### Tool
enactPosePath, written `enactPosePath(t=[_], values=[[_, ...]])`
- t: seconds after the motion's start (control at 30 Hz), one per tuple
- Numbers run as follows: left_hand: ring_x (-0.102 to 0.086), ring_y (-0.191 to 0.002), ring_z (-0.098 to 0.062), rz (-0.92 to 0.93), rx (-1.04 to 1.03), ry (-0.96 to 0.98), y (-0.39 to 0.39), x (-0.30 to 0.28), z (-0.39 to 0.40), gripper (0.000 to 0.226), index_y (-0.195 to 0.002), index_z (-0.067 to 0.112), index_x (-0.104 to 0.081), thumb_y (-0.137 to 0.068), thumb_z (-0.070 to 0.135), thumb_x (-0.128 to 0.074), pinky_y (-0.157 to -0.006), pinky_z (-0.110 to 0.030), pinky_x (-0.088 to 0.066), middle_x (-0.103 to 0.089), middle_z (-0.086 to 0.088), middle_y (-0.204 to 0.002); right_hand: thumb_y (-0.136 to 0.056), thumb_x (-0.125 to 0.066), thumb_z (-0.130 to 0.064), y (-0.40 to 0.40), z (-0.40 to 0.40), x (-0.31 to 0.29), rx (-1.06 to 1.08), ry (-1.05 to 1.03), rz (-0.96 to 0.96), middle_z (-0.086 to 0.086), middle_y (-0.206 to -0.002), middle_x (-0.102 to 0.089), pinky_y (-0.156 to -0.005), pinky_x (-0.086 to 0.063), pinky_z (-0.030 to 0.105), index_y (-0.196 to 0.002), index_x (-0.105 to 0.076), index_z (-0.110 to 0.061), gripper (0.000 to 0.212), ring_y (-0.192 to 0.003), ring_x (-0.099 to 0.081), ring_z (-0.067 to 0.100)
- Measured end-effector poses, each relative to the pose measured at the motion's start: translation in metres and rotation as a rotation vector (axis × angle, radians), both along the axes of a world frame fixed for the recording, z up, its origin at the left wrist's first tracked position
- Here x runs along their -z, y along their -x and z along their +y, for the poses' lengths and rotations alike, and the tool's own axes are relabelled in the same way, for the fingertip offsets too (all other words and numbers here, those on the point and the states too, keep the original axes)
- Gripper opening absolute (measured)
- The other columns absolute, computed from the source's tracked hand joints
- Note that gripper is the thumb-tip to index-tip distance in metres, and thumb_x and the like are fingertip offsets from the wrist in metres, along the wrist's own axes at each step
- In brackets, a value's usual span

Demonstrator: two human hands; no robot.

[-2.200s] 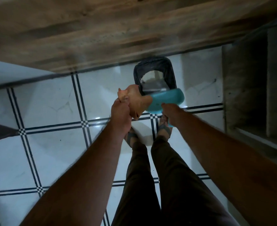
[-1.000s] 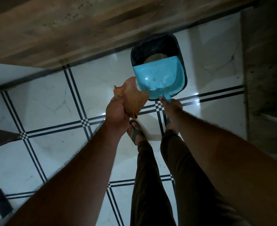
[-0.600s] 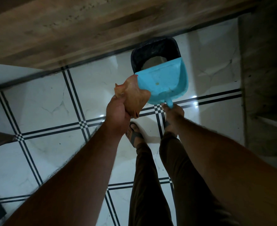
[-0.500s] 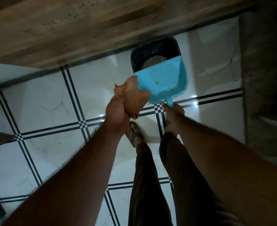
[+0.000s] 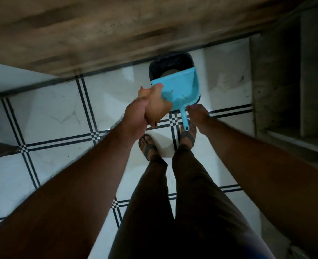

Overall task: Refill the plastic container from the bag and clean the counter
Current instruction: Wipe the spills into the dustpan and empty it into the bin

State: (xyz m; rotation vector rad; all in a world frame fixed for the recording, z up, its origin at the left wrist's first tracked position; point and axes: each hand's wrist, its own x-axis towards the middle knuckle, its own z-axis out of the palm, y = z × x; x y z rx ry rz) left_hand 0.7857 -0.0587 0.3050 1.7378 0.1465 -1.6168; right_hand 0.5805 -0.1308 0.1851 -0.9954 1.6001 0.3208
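My left hand (image 5: 135,114) is closed around a crumpled orange cloth (image 5: 157,107), and the cloth presses on the near left corner of a blue dustpan (image 5: 180,88). The dustpan tilts over a black-lined bin (image 5: 170,61) on the floor, with a few crumbs in its back corner. My right hand (image 5: 198,114) holds the pan at its rear edge, just right of the thin handle (image 5: 184,119), which sticks out free toward me. No plastic container, bag or counter top is visible.
A wooden cabinet front (image 5: 117,30) runs along the top. A dark stone shelf unit (image 5: 289,81) stands at the right. The floor is white tile with black lines (image 5: 61,113). My legs and sandalled feet (image 5: 149,146) stand just before the bin.
My right hand slid off the handle up to the pan's rear edge, so the handle now shows. The cloth moved further onto the pan's corner. The view pulled back slightly.
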Motion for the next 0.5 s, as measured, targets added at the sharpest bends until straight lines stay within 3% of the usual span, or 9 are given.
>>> enactPosePath(t=[0.07, 0.13, 0.17, 0.23, 0.3, 0.37, 0.43, 0.5], values=[[-0.063, -0.136, -0.034, 0.125, -0.019, 0.060, 0.008, -0.028, -0.008, 0.050, -0.150, 0.005, -0.058, -0.113, 0.035, -0.041, -0.109, -0.048, -0.054, -0.060, -0.024, -0.153, -0.090, -0.038, -0.090, 0.001, -0.017, -0.061, 0.318, -0.168, -0.293, 0.012, -0.119, -0.070, -0.106, -0.049, 0.052, -0.133, -0.061, -0.010, 0.094, -0.108, -0.064, 0.027], [-0.062, -0.138, -0.030, 0.232, 0.045, 0.149, 0.018, -0.066, -0.021, 0.061, -0.152, 0.004, -0.056, -0.117, 0.045, -0.027, -0.118, -0.046, -0.049, -0.066, -0.017, -0.147, -0.082, -0.038, -0.095, 0.010, -0.037, -0.131, 0.452, -0.353, -0.532, 0.010, -0.117, -0.072, -0.102, -0.049, 0.048, -0.138, -0.062, -0.010, 0.104, -0.109, -0.068, 0.027], [-0.063, -0.138, -0.031, 0.254, 0.102, 0.197, 0.022, -0.088, -0.029, 0.063, -0.151, 0.005, -0.058, -0.116, 0.049, -0.030, -0.120, -0.046, -0.047, -0.067, -0.017, -0.146, -0.081, -0.045, -0.092, 0.016, -0.044, -0.163, 0.436, -0.355, -0.599, 0.011, -0.115, -0.074, -0.097, -0.052, 0.044, -0.137, -0.064, -0.010, 0.101, -0.106, -0.071, 0.026], [-0.065, -0.134, -0.034, 0.243, 0.222, 0.274, 0.034, -0.132, -0.043, 0.055, -0.146, 0.007, -0.064, -0.109, 0.046, -0.054, -0.116, -0.051, -0.049, -0.067, -0.020, -0.145, -0.090, -0.063, -0.067, 0.036, -0.052, -0.222, 0.394, -0.235, -0.678, 0.012, -0.120, -0.073, -0.093, -0.055, 0.039, -0.139, -0.066, -0.008, 0.077, -0.109, -0.070, 0.026], [-0.070, -0.125, -0.038, 0.128, 0.360, 0.316, 0.049, -0.163, -0.057, 0.049, -0.140, 0.006, -0.067, -0.097, 0.028, -0.075, -0.109, -0.054, -0.054, -0.069, -0.025, -0.141, -0.090, -0.077, -0.032, 0.065, -0.053, -0.268, 0.431, -0.095, -0.676, 0.017, -0.124, -0.068, -0.096, -0.054, 0.041, -0.139, -0.063, 0.001, 0.060, -0.115, -0.062, 0.033], [-0.073, -0.116, -0.037, -0.004, 0.469, 0.322, 0.072, -0.196, -0.073, 0.037, -0.130, 0.007, -0.070, -0.093, 0.012, -0.075, -0.098, -0.049, -0.059, -0.075, -0.023, -0.128, -0.088, -0.078, -0.013, 0.097, -0.052, -0.311, 0.506, 0.054, -0.646, 0.022, -0.118, -0.066, -0.097, -0.053, 0.048, -0.133, -0.062, 0.008, 0.053, -0.112, -0.061, 0.037], [-0.074, -0.111, -0.035, -0.119, 0.531, 0.326, 0.099, -0.224, -0.087, 0.031, -0.123, 0.011, -0.068, -0.092, 0.007, -0.070, -0.087, -0.041, -0.060, -0.077, -0.017, -0.118, -0.091, -0.072, -0.002, 0.126, -0.047, -0.349, 0.626, 0.195, -0.587, 0.018, -0.102, -0.070, -0.086, -0.056, 0.045, -0.117, -0.069, 0.002, 0.027, -0.095, -0.065, 0.033], [-0.073, -0.114, -0.038, -0.202, 0.588, 0.359, 0.129, -0.248, -0.104, 0.044, -0.126, 0.006, -0.068, -0.082, 0.011, -0.068, -0.090, -0.045, -0.060, -0.077, -0.018, -0.119, -0.089, -0.068, 0.002, 0.153, -0.042, -0.378, 0.725, 0.276, -0.561, 0.016, -0.088, -0.067, -0.073, -0.055, 0.038, -0.097, -0.076, -0.009, 0.016, -0.076, -0.062, 0.026]])
